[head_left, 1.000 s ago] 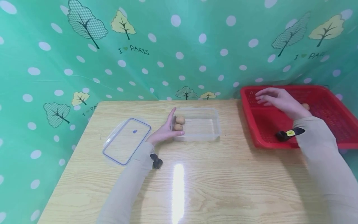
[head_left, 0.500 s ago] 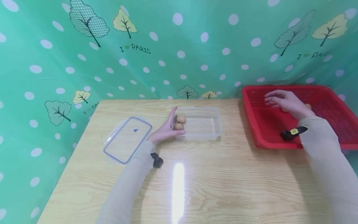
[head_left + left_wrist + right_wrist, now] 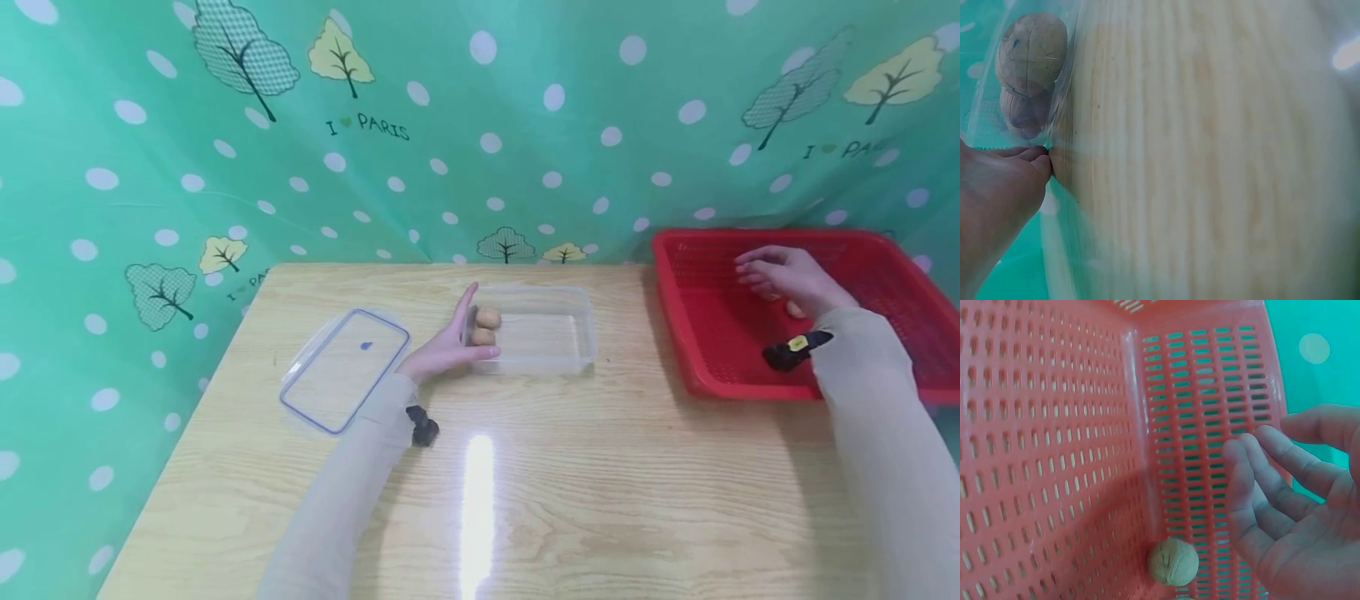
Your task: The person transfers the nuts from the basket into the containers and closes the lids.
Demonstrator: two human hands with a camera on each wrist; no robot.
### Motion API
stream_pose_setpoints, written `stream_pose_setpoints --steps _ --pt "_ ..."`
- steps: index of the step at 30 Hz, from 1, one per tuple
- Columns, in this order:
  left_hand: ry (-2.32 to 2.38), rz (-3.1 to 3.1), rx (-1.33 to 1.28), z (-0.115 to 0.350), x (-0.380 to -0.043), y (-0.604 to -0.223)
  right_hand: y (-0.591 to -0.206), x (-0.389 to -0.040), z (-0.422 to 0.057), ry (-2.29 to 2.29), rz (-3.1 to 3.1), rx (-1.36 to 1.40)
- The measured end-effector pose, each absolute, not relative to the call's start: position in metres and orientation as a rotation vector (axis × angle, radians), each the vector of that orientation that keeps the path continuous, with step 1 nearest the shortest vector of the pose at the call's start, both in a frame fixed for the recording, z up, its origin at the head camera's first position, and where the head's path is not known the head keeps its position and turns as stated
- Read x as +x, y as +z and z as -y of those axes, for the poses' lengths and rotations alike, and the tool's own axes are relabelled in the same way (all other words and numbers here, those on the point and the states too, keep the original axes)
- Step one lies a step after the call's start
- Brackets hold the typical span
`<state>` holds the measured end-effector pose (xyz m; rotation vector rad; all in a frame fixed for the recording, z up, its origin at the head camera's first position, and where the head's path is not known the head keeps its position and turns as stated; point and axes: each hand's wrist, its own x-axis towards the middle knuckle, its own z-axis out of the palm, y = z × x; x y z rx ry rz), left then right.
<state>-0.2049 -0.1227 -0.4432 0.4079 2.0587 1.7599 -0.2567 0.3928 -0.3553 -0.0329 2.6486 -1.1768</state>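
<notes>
A clear plastic food container [image 3: 540, 363] stands on the table with two walnuts [image 3: 489, 317] at its left end. My left hand [image 3: 442, 348] holds that end, its thumb along the near side and the fingers at the far side. Through the wall, the walnuts [image 3: 1030, 53] show in the left wrist view. Over the red basket [image 3: 678, 333] hangs my right hand [image 3: 798, 279], its fingers loosely bent and holding nothing. Below it in the basket lies a walnut [image 3: 795, 310]; in the right wrist view a walnut [image 3: 1174, 561] rests by the slotted wall, left of the fingers.
Left of the container lies its clear lid [image 3: 345, 371] with a blue seal. The wooden table [image 3: 600, 483] ends at the back against a green patterned curtain [image 3: 420, 167]. The basket stands at the right, with raised walls.
My right hand has moved to the right and slightly lower within the basket, and walnuts beside it have come into sight. My left hand stays at the container.
</notes>
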Motion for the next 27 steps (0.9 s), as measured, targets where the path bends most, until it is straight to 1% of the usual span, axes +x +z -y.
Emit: stream_pose_setpoints --steps 15,23,27 --pt "1.769 -2.037 0.419 0.123 -0.205 -0.443 -0.347 -0.259 -0.422 -1.044 -2.713 0.006" --pt "1.761 -2.062 0.399 0.124 -0.205 -0.443 -0.355 -0.255 -0.438 -1.049 -2.68 0.059" --pt "1.747 -2.077 0.393 0.122 -0.203 -0.442 -0.362 -0.253 -0.451 -1.095 -2.679 0.038"
